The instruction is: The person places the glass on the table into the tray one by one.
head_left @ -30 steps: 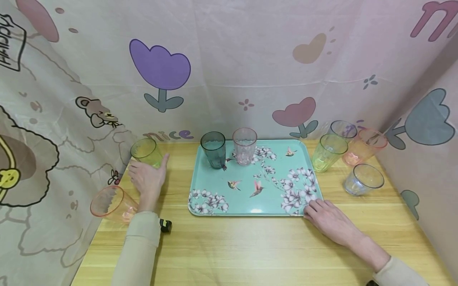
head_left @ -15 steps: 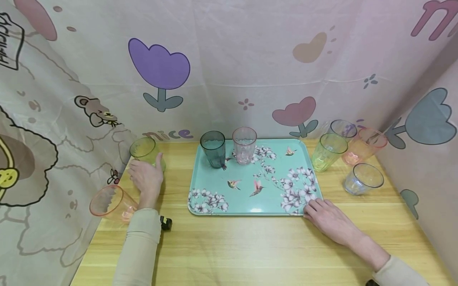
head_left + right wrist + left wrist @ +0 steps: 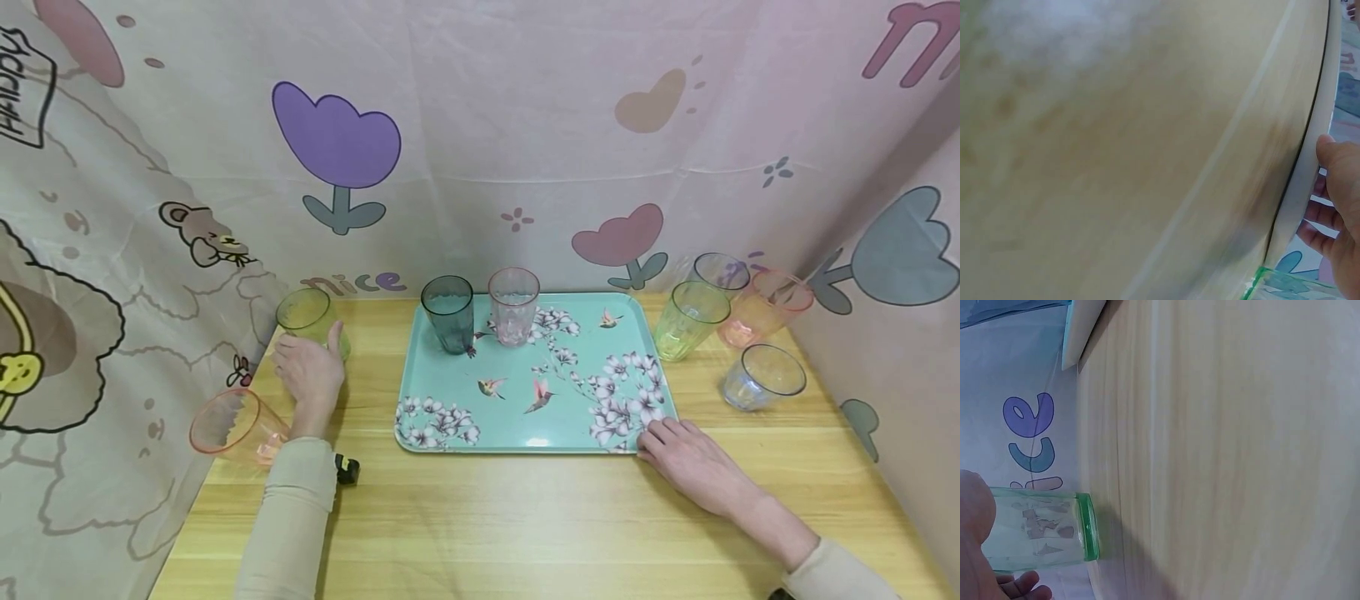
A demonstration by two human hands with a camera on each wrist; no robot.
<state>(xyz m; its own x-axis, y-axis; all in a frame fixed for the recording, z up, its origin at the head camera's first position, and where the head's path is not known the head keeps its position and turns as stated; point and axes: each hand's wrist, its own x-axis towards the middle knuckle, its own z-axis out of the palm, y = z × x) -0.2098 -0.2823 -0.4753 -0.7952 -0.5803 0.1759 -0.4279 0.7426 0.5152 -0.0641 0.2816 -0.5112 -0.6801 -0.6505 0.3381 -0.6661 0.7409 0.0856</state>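
At the far left of the table, my left hand (image 3: pixel 309 367) holds a yellow-green drinking glass (image 3: pixel 303 312), thumb on its right side and fingers on its left. The left wrist view shows this glass (image 3: pixel 1041 528) standing upright between thumb and curled fingers. My right hand (image 3: pixel 693 462) grips the near right corner of a turquoise tray (image 3: pixel 517 417) printed with flowers and birds; in the right wrist view the thumb (image 3: pixel 1325 150) rests at the rim. On the tray stand a dark green glass (image 3: pixel 450 321) and a pale pink glass (image 3: pixel 513 312).
An orange glass (image 3: pixel 240 429) stands close beside my left forearm. Right of the tray are a yellow-green glass (image 3: pixel 686 325), an orange glass (image 3: pixel 753 317), a blue-rimmed glass (image 3: pixel 720 273) behind them and a short clear glass (image 3: pixel 757 383). Patterned cloth (image 3: pixel 480 125) hangs behind the table.
My left thumb has moved left, in against the side of the yellow-green glass. The right hand and the tray have stayed in place.
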